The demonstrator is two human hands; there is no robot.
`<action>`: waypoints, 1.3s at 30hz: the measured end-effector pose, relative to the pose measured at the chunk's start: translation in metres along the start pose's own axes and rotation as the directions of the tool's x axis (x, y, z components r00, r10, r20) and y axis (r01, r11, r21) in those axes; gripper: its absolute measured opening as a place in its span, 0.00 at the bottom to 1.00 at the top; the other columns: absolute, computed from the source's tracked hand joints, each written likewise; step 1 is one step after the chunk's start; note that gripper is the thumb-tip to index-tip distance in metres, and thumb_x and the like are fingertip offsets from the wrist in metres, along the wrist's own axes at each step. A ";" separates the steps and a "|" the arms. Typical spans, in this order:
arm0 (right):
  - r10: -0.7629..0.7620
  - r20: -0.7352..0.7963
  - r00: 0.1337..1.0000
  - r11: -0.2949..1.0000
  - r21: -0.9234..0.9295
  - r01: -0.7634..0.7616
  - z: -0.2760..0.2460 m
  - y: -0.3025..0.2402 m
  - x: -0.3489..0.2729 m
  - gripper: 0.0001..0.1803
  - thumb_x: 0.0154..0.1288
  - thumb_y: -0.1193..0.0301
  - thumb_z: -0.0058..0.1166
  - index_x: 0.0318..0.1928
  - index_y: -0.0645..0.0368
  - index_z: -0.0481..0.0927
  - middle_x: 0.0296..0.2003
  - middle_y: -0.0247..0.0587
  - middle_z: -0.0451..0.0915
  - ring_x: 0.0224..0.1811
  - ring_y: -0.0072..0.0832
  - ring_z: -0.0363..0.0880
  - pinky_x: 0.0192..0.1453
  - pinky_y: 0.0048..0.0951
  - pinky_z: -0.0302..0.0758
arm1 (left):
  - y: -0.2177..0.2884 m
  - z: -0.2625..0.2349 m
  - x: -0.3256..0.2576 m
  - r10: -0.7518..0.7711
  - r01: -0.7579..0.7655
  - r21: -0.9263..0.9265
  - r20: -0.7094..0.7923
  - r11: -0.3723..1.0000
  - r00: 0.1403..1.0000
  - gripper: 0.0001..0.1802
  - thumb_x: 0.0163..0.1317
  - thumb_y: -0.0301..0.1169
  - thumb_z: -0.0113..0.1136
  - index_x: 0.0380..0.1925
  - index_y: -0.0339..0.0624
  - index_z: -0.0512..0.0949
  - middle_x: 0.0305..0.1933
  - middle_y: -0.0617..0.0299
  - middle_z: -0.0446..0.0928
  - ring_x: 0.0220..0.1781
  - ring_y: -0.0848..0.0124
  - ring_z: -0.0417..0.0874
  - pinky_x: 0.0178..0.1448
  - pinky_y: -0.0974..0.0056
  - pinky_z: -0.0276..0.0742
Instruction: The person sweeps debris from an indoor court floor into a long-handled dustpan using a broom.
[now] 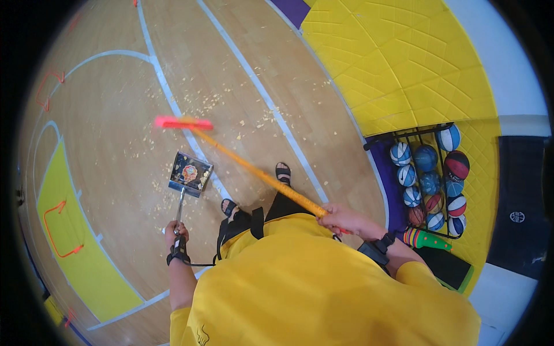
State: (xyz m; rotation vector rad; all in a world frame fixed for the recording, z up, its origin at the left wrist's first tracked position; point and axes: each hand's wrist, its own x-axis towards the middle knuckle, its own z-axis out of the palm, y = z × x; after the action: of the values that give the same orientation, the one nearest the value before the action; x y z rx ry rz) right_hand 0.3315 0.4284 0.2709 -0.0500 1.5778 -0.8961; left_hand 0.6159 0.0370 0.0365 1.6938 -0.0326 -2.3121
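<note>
A long broom with a yellow-orange handle and a pink-red bristle head (254,170) is gripped near its upper end by the right hand (341,219), fingers wrapped closed around the shaft; the head is seen out ahead on the wooden gym floor (115,115), lying across a pale painted line. A metal dustpan with a patterned tray and a thin upright handle (189,173) is held by the left hand (176,230), closed around the handle's top; the tray is set on the floor just below and slightly right of the broom head, apart from it. Pale scattered scraps (202,104) are spread over the boards around and beyond the broom head. Two sandalled feet (283,172) are seen between the dustpan and the broom shaft. At the right, a black wire rack of coloured balls (430,173) is stood against yellow padded wall panels (404,63).
</note>
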 end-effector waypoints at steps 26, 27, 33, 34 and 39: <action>0.151 -0.214 0.965 0.943 -0.261 -0.205 -0.293 0.044 0.080 0.07 0.51 0.72 0.42 0.27 0.64 0.68 0.10 0.36 0.67 0.09 0.22 0.66 0.11 0.21 0.62 | -0.155 0.144 -0.052 0.110 -0.130 -0.096 -0.195 0.987 0.975 0.08 0.53 0.28 0.44 0.20 0.39 0.60 0.13 0.63 0.60 0.10 0.76 0.60 0.11 0.77 0.62; 0.148 -0.197 0.969 0.940 -0.278 -0.200 -0.285 0.027 0.063 0.07 0.51 0.72 0.42 0.27 0.64 0.68 0.10 0.36 0.67 0.09 0.22 0.66 0.11 0.21 0.62 | -0.156 0.146 -0.050 0.155 -0.171 -0.051 -0.235 0.984 0.960 0.08 0.53 0.28 0.44 0.20 0.39 0.59 0.13 0.62 0.60 0.10 0.75 0.60 0.12 0.77 0.62; 0.246 0.167 0.955 0.964 0.057 -0.258 -0.269 -0.033 0.012 0.07 0.51 0.72 0.46 0.25 0.62 0.67 0.10 0.27 0.62 0.06 0.15 0.57 0.10 0.16 0.55 | -0.142 0.178 -0.023 0.059 -0.063 -0.021 -0.177 0.998 0.983 0.09 0.54 0.31 0.43 0.20 0.39 0.61 0.13 0.64 0.60 0.10 0.75 0.61 0.12 0.76 0.62; 0.187 0.318 0.929 0.901 0.322 -0.292 -0.265 -0.048 0.009 0.06 0.53 0.72 0.46 0.25 0.61 0.66 0.10 0.25 0.59 0.07 0.13 0.55 0.10 0.14 0.53 | -0.138 0.181 -0.016 0.048 -0.044 0.029 -0.145 0.999 0.988 0.09 0.54 0.31 0.43 0.20 0.40 0.62 0.13 0.64 0.60 0.10 0.76 0.61 0.12 0.76 0.62; 0.034 0.465 0.885 0.692 0.628 -0.356 -0.208 -0.070 -0.004 0.06 0.57 0.71 0.44 0.27 0.58 0.64 0.13 0.20 0.55 0.08 0.09 0.53 0.11 0.10 0.48 | -0.104 0.186 -0.001 -0.035 0.032 -0.048 -0.060 0.998 0.998 0.08 0.53 0.31 0.43 0.21 0.39 0.62 0.12 0.66 0.60 0.09 0.77 0.60 0.10 0.76 0.59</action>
State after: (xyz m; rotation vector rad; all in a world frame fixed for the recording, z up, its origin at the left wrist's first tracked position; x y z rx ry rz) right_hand 0.1223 0.4869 0.3011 0.4470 0.7368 -1.1691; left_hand 0.4200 0.1112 0.0771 1.7536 0.0620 -2.2650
